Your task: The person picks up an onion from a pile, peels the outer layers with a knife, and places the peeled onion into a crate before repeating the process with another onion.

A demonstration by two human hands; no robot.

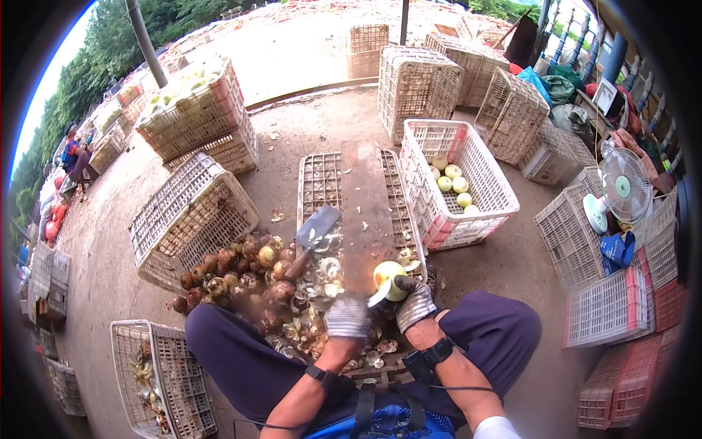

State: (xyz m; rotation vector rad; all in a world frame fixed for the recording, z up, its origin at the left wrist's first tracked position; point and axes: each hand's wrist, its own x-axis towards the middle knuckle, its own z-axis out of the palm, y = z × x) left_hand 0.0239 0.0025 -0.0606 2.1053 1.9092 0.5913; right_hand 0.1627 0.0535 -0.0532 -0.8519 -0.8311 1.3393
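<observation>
My right hand (415, 301), in a striped glove with dark fingertips, grips a pale, partly peeled bulb (387, 276) at the near end of a wooden plank (363, 197). A pale flap or blade, too unclear to name, shows at the bulb's lower edge. Close by on the left is my gloved left hand (347, 318), its fingers smeared by motion. A cleaver (318, 225) lies left of the plank, its wooden handle toward a heap of brown, unpeeled bulbs (248, 267). Peel scraps (325, 278) lie between heap and plank.
Peeled bulbs (453, 175) lie inside a white and pink crate (468, 227) to the right. A tipped crate (186, 212) stands behind the heap, and a crate with scraps (157, 380) at lower left. A fan (625, 186) is at right; a person (73, 157) sits far left.
</observation>
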